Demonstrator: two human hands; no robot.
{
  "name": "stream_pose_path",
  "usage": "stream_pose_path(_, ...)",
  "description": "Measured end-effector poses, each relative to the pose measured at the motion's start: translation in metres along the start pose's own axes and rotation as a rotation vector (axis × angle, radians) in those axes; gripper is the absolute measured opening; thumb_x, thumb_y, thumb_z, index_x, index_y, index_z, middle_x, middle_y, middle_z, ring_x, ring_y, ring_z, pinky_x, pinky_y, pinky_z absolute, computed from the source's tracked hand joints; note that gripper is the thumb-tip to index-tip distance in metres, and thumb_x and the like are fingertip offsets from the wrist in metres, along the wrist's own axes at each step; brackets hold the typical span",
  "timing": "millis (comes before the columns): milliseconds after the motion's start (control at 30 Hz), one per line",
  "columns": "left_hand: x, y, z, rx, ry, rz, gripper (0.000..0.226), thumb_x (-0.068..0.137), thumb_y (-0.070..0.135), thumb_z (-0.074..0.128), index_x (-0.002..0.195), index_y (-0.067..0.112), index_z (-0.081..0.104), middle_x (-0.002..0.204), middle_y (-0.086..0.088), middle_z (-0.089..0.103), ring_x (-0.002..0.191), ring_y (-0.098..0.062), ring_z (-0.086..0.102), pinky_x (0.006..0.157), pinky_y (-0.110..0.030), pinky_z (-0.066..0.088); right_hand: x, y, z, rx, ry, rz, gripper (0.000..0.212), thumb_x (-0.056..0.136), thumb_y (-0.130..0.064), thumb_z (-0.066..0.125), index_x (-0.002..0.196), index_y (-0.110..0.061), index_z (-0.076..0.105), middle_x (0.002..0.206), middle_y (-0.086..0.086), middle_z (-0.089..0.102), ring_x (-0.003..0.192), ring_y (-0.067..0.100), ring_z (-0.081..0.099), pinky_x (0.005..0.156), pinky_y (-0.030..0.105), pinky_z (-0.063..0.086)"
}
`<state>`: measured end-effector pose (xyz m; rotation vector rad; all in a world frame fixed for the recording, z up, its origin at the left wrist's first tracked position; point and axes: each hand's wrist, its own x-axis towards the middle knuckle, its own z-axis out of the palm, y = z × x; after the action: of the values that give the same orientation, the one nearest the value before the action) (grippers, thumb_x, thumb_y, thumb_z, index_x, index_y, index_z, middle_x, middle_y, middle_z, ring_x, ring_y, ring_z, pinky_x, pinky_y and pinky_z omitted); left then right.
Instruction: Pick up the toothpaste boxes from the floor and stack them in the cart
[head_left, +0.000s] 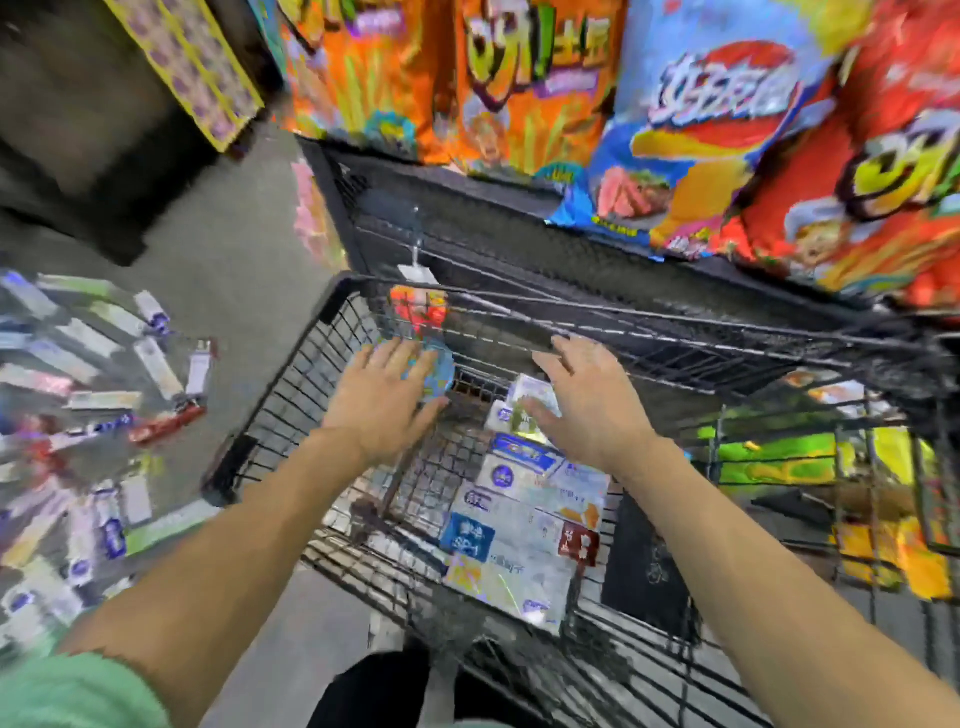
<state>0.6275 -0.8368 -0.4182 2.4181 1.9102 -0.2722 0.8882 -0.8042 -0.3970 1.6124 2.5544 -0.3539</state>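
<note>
we hold our left hand (382, 395) and right hand (589, 400) flat and empty over the cart (291, 395), toothpaste boxes (519, 525) loosely stacked inside, more boxes (98, 405) scattered on the floor (234, 270); a careless nudge could topple the pile.

Large snack bags (519, 83) in orange, blue and red fill the picture from 12 to 2 o'clock, standing on a black wire shelf (571, 218). A white price tag (417, 274) hangs from it near centre. Yellow packages (893, 551) sit at 4 o'clock. Grey floor (234, 260) at 10 o'clock.
</note>
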Motion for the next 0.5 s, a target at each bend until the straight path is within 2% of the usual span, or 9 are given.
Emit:
stream_pose_path(67, -0.025, -0.041, -0.027, -0.019, 0.061, -0.119, 0.068, 0.096, 0.059, 0.032, 0.142, 0.013, 0.052, 0.14, -0.015, 0.056, 0.128, -0.034, 0.051, 0.104, -0.049, 0.039, 0.021, -0.044, -0.032, -0.053, 0.014, -0.077, 0.089, 0.086, -0.069, 0.013, 0.15, -0.016, 0.043, 0.158, 0.016, 0.036, 0.146, 0.036, 0.031, 0.12, 0.052, 0.024)
stream_pose_path(133, -0.059, -0.085, -0.046, -0.04, 0.083, -0.231, 0.065, 0.094, 0.06, 0.036, 0.135, 0.015, 0.057, 0.133, -0.014, 0.062, 0.12, -0.034, 0.056, 0.099, -0.048, 0.043, 0.041, -0.095, -0.057, -0.121, 0.019, -0.162, 0.084, 0.09, -0.068, 0.019, 0.151, -0.016, 0.041, 0.158, 0.016, 0.036, 0.146, 0.035, 0.032, 0.119, 0.051, 0.025)
stream_pose_path(233, -0.126, -0.156, -0.066, -0.065, 0.135, -0.418, 0.068, 0.094, 0.061, 0.033, 0.139, 0.016, 0.056, 0.137, -0.013, 0.06, 0.126, -0.034, 0.054, 0.104, -0.048, 0.039, 0.071, -0.186, -0.082, -0.178, 0.033, -0.311, 0.085, 0.089, -0.068, 0.017, 0.149, -0.015, 0.044, 0.154, 0.019, 0.041, 0.14, 0.038, 0.039, 0.115, 0.053, 0.031)
stream_pose_path(300, -0.179, -0.208, -0.069, -0.04, 0.14, -0.571, 0.07, 0.096, 0.062, 0.03, 0.143, 0.015, 0.052, 0.14, -0.012, 0.058, 0.127, -0.034, 0.053, 0.105, -0.049, 0.038, 0.09, -0.255, -0.089, -0.218, 0.048, -0.411, 0.085, 0.089, -0.068, 0.018, 0.147, -0.014, 0.048, 0.15, 0.02, 0.047, 0.136, 0.04, 0.045, 0.112, 0.054, 0.036)
stream_pose_path(400, -0.27, -0.278, -0.06, -0.058, 0.144, -0.771, 0.072, 0.095, 0.062, 0.028, 0.139, 0.011, 0.056, 0.134, -0.015, 0.062, 0.118, -0.035, 0.058, 0.097, -0.049, 0.043, 0.11, -0.369, -0.087, -0.206, 0.069, -0.569, 0.077, 0.09, -0.067, 0.032, 0.139, -0.014, 0.057, 0.142, 0.02, 0.055, 0.128, 0.039, 0.054, 0.106, 0.052, 0.043)
stream_pose_path(500, -0.36, -0.339, -0.041, -0.097, 0.141, -0.923, 0.07, 0.095, 0.062, 0.028, 0.138, 0.014, 0.054, 0.132, -0.014, 0.061, 0.116, -0.036, 0.058, 0.096, -0.051, 0.044, 0.12, -0.483, -0.075, -0.216, 0.044, -0.693, 0.081, 0.087, -0.068, 0.027, 0.143, -0.015, 0.053, 0.147, 0.019, 0.051, 0.134, 0.038, 0.049, 0.109, 0.051, 0.038)
